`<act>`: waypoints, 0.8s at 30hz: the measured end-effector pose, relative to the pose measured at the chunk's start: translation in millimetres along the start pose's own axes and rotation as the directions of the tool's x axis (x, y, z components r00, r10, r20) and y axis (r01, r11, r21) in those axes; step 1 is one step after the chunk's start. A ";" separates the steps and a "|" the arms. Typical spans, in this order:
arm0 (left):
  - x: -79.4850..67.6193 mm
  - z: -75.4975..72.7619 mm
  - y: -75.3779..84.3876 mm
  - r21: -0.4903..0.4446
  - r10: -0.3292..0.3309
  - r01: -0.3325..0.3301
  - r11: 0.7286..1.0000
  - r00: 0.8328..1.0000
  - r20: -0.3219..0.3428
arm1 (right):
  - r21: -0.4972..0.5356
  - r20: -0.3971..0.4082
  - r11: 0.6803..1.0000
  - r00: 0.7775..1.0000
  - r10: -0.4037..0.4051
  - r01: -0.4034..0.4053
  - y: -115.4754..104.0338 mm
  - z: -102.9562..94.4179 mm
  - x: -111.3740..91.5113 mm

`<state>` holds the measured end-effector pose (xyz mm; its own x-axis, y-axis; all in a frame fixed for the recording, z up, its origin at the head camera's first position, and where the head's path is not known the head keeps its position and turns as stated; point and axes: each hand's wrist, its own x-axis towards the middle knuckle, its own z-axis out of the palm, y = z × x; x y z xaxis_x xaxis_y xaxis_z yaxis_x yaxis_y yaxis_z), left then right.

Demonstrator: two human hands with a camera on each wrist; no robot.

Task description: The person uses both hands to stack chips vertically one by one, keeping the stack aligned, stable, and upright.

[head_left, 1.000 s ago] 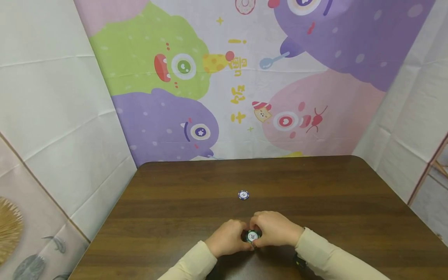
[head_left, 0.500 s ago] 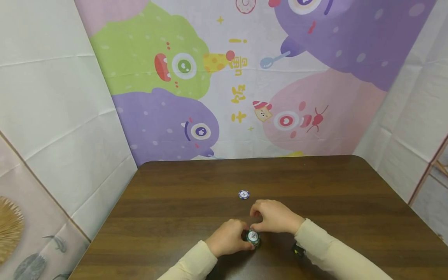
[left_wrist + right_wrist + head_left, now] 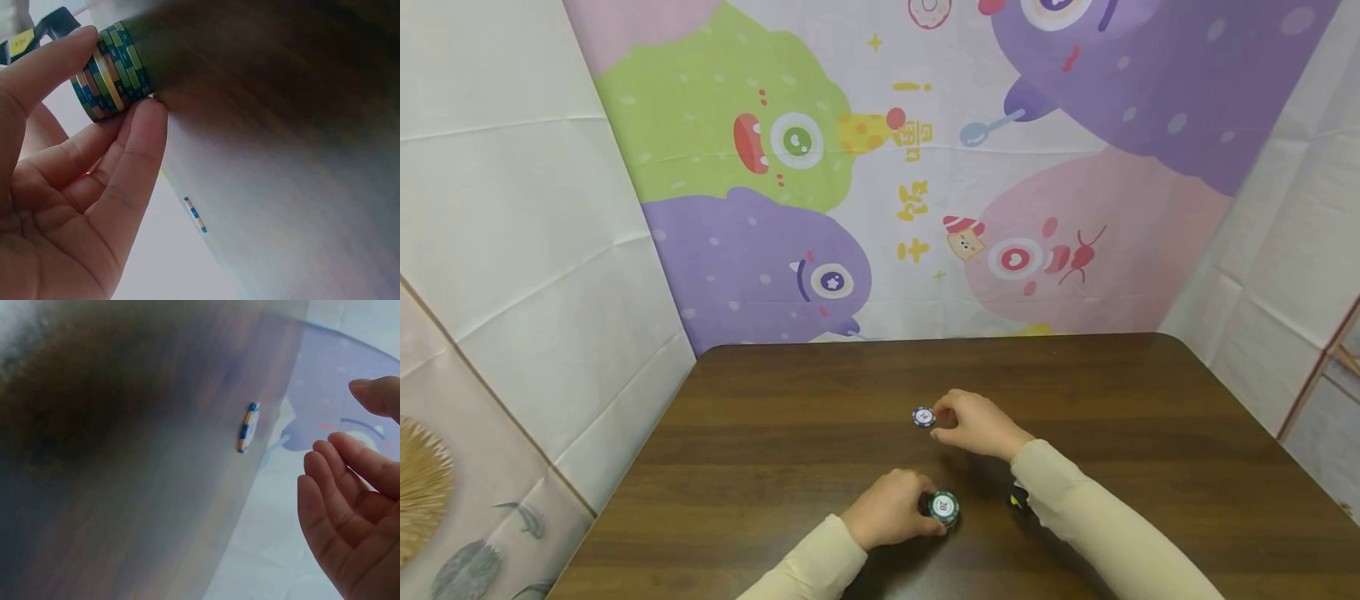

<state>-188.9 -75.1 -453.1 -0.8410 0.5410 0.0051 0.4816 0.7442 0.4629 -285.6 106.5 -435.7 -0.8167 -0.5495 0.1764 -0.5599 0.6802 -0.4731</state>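
A short stack of green-edged poker chips [image 3: 943, 507], the top one marked 20, stands on the table. My left hand [image 3: 891, 508] grips its side between thumb and fingers. Seen edge-on in the left wrist view, the stack [image 3: 115, 75] holds several chips of mixed edge colours. Farther out lies a single blue-and-white chip [image 3: 922, 417], flat on the tabletop. My right hand [image 3: 977, 423] is just to the right of it, thumb and fingers apart. In the right wrist view nothing sits between the right fingers [image 3: 319, 512], and the chip [image 3: 248, 428] lies off their tips.
A dark brown wooden table [image 3: 775, 400] reaches to a cartoon-printed cloth [image 3: 910, 300] hung behind its far edge. Pale cloth [image 3: 535, 208] hangs on the left side. A black device with a yellow mark [image 3: 1018, 498] shows under the right wrist.
My right hand has left the stack, where both hands were, and moved forward to beside the blue chip. My left hand has stayed at the stack.
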 end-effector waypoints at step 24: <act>-0.7 -0.5 0.8 0.020 -0.009 0.009 1.000 1.000 0.001 | -0.138 0.077 0.984 0.989 0.127 -0.116 13.4 30.8 37.9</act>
<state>-188.0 -75.1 -452.3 -0.8450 0.5348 0.0006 0.4790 0.7564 0.4455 -319.8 79.8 -462.0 -0.8681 -0.4942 0.0473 -0.4753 0.7998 -0.3666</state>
